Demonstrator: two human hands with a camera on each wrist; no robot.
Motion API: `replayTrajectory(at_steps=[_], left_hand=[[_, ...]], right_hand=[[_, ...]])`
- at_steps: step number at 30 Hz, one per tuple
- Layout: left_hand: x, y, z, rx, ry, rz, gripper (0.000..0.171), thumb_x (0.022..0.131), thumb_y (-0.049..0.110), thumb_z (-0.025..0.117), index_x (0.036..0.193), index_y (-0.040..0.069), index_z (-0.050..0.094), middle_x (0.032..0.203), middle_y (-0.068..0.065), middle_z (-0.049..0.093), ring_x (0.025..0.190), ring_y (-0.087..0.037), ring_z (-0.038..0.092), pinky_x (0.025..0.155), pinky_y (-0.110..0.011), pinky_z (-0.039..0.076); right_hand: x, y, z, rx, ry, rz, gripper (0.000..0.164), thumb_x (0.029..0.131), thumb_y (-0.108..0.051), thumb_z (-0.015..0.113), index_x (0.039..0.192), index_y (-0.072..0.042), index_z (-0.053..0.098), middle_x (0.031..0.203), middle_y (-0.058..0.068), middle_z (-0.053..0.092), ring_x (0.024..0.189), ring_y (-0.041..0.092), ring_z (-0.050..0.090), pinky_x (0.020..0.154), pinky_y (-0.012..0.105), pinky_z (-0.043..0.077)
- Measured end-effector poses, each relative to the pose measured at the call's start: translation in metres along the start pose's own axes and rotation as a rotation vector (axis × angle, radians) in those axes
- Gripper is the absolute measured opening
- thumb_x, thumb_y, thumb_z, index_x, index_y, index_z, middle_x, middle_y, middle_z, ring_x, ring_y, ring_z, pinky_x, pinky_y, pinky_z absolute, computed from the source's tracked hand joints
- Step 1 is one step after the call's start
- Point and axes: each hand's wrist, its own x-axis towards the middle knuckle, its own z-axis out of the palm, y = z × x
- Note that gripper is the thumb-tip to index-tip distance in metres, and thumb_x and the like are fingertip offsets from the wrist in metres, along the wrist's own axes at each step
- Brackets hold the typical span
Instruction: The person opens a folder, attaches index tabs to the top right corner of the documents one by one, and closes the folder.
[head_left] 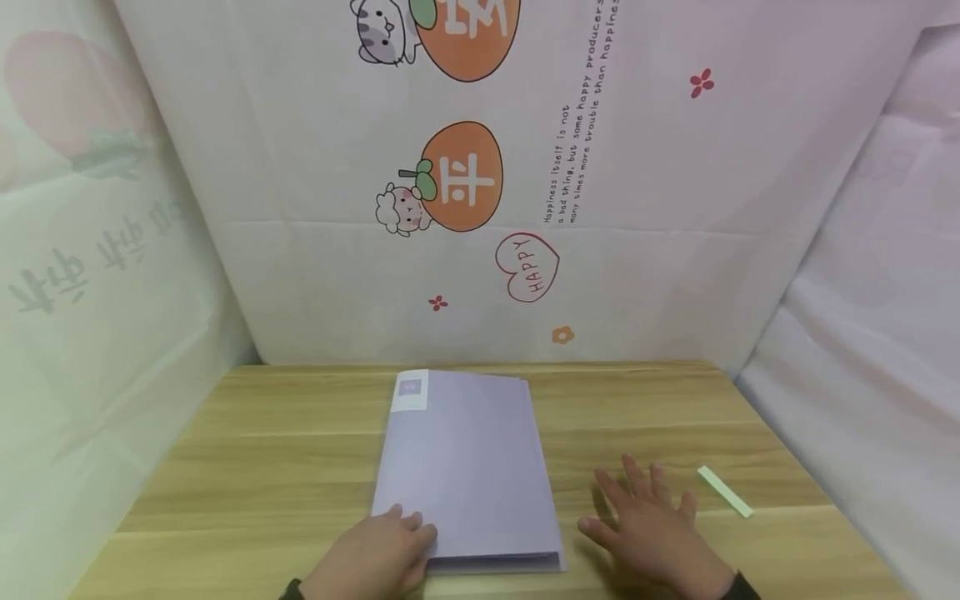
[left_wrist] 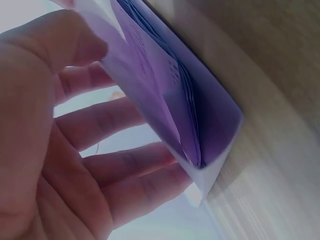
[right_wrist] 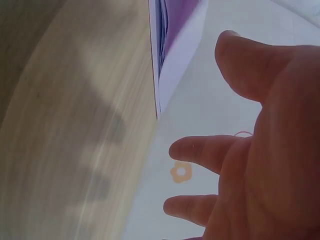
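Note:
A lavender file folder [head_left: 468, 467] lies closed on the table, with a white label at its far left corner. Papers [left_wrist: 187, 110] show inside its near end in the left wrist view. At the folder's near left corner, my left hand [head_left: 375, 554] rests its fairly straight fingers on the cover; the thumb is by the near edge. My right hand [head_left: 656, 533] hovers with spread fingers to the right of the folder and holds nothing. A small pale green strip [head_left: 725, 492] lies to the right of that hand.
The wood-grain table [head_left: 285, 467] meets a white printed cloth [head_left: 660, 275] at the back. More white cloth hangs along the left and right sides. A shadow of the right hand falls on the table.

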Motion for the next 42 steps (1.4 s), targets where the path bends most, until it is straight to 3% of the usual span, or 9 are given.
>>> replayTrajectory(at_steps=[5,9,14,21,25,30,37,42], left_hand=[[0.000,-0.001,0.000,-0.031,-0.002,-0.007,0.014,0.084,0.017,0.068,0.080,0.018,0.054,0.067,0.012,0.036,0.059,-0.005,0.034,0.048,-0.020,0.031],[0.000,-0.002,0.000,-0.052,0.013,-0.016,0.012,0.083,0.015,0.064,0.082,0.018,0.053,0.067,0.012,0.035,0.058,-0.004,0.033,0.047,-0.021,0.031],[0.000,-0.002,-0.001,-0.079,0.016,-0.042,0.010,0.085,0.016,0.063,0.085,0.018,0.053,0.065,0.012,0.035,0.056,-0.005,0.033,0.046,-0.021,0.031],[-0.001,-0.002,-0.003,-0.136,0.000,-0.082,0.011,0.086,0.015,0.063,0.087,0.019,0.053,0.064,0.013,0.035,0.054,-0.005,0.034,0.045,-0.022,0.032],[-0.001,-0.003,-0.004,-0.149,0.004,-0.085,0.011,0.084,0.013,0.062,0.088,0.018,0.053,0.064,0.012,0.035,0.053,-0.005,0.034,0.044,-0.023,0.032],[0.000,-0.005,-0.004,-0.154,0.003,-0.092,0.010,0.085,0.012,0.061,0.091,0.017,0.055,0.065,0.012,0.036,0.053,-0.005,0.035,0.044,-0.023,0.033],[-0.002,-0.005,-0.005,-0.167,0.023,-0.118,0.013,0.085,0.012,0.062,0.093,0.015,0.053,0.067,0.009,0.038,0.053,-0.006,0.035,0.046,-0.025,0.036],[-0.005,-0.006,-0.008,-0.219,0.025,-0.144,0.015,0.084,0.011,0.062,0.095,0.015,0.052,0.068,0.011,0.039,0.051,-0.006,0.037,0.047,-0.025,0.037]], right_hand=[[0.002,-0.002,0.006,-0.031,0.008,-0.050,0.078,0.090,-0.071,0.050,0.143,-0.014,0.055,0.153,0.027,0.033,0.134,0.062,0.024,0.091,0.086,0.011],[0.006,-0.014,0.013,0.007,-0.037,-0.162,0.077,0.093,-0.070,0.047,0.146,-0.014,0.052,0.154,0.025,0.033,0.138,0.054,0.024,0.099,0.079,0.016],[0.013,-0.037,0.016,0.066,-0.097,-0.341,0.080,0.094,-0.067,0.048,0.145,-0.005,0.051,0.155,0.025,0.031,0.141,0.048,0.024,0.104,0.071,0.022],[0.039,-0.064,0.019,0.060,0.002,-0.651,0.074,0.094,-0.059,0.057,0.146,-0.009,0.045,0.142,0.016,0.051,0.123,0.028,0.054,0.099,0.047,0.045],[0.055,-0.076,0.023,0.110,0.011,-0.771,0.064,0.094,-0.049,0.065,0.141,-0.009,0.048,0.134,0.010,0.054,0.119,0.022,0.056,0.099,0.042,0.046],[0.069,-0.086,0.024,0.117,-0.044,-0.802,0.063,0.089,-0.046,0.073,0.140,-0.015,0.050,0.137,0.006,0.047,0.126,0.021,0.047,0.105,0.044,0.039],[0.084,-0.107,0.011,-0.054,-0.201,-0.742,0.076,0.078,-0.057,0.078,0.142,-0.028,0.049,0.134,-0.002,0.048,0.124,0.018,0.045,0.106,0.044,0.035],[0.095,-0.122,-0.001,0.011,-0.322,-0.701,0.087,0.068,-0.055,0.088,0.141,-0.032,0.047,0.136,-0.007,0.045,0.125,0.014,0.040,0.108,0.046,0.028]])
